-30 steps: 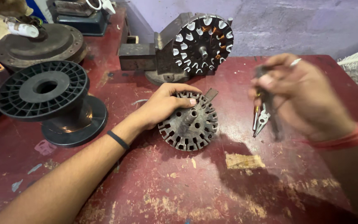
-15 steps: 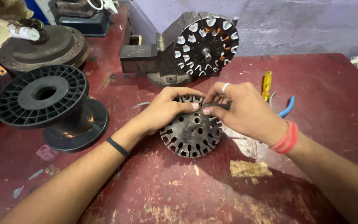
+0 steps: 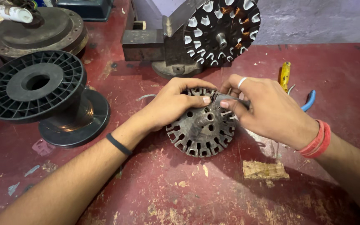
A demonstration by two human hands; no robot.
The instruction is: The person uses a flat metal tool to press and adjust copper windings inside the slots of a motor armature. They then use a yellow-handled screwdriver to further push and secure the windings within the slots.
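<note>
A dark slotted metal stator core (image 3: 203, 133) lies flat on the worn red table (image 3: 155, 191). My left hand (image 3: 172, 104) rests on its upper left rim, thumb pressed near the top. My right hand (image 3: 263, 110), with a ring and red wrist threads, pinches a small grey strip (image 3: 222, 99) at the core's top edge, next to my left thumb. A short shaft stub (image 3: 207, 118) sticks up from the core's centre.
A black plastic wire spool (image 3: 42, 89) stands at the left. A bench vise holds a second slotted core (image 3: 221, 31) behind. Yellow-handled screwdriver (image 3: 285, 75) and blue-handled pliers (image 3: 309, 101) lie behind my right hand. Round motor covers (image 3: 34, 31) sit far left.
My right hand put down the pliers it held a second ago and came over to the core's top edge, where it now pinches the grey strip. The view has moved in closer.
</note>
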